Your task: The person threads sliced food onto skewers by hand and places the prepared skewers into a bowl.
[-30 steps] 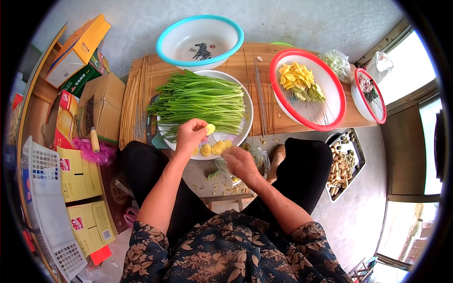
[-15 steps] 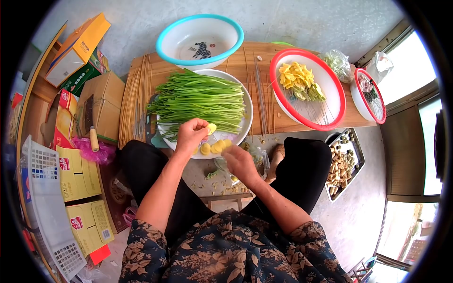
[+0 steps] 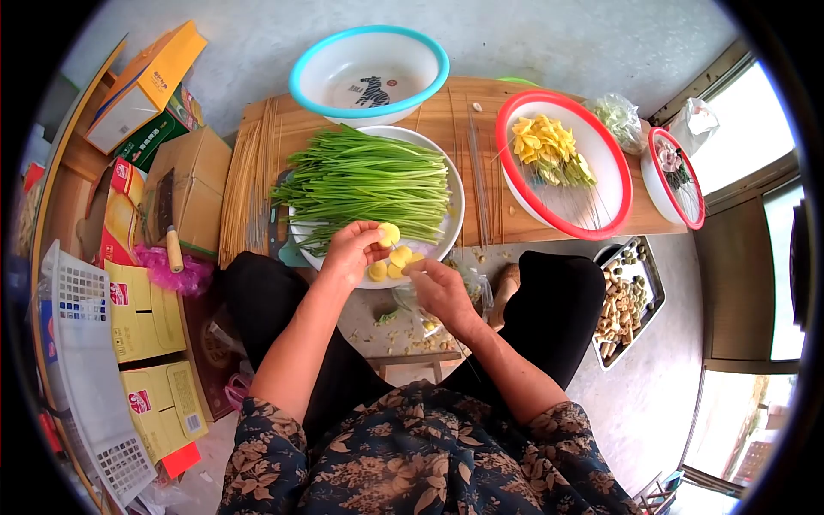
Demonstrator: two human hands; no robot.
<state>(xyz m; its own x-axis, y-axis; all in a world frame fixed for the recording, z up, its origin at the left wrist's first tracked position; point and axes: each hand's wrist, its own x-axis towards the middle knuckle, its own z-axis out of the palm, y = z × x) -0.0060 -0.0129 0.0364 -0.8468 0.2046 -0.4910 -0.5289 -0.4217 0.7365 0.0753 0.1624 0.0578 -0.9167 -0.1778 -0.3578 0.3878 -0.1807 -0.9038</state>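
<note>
Smooth, round yellow slice [image 3: 390, 234], thin as a coin, sits pinched between the thumb and fingers of the person's left hand [image 3: 347, 254], just above the near side of a round white plate [image 3: 457, 210]. The right hand [image 3: 445, 292] is beside it, curled with the fingers drawn in, though from where I stand I cannot tell whether it grips anything. Between the two hands lie a few matching yellow discs [image 3: 378, 271], moist-looking and close together. Most of the plate is covered by glossy, slender green stalks [image 3: 369, 180]. On the grained brown wooden desk [image 3: 657, 221], long straw-coloured sticks [image 3: 247, 184] lie left of the plate, a white basin with a turquoise rim [image 3: 335, 69] stands behind it, and a white basin with a red rim [image 3: 605, 163] stands to the right. The plate's near rim reaches past the desk's edge, so the hands have open room there, between the black-trousered knees [image 3: 562, 300]. The held slice turns its broad face up toward the person's head; being round, it shows me no clear long axis, whereas the stalks run mostly from left to right.
</note>
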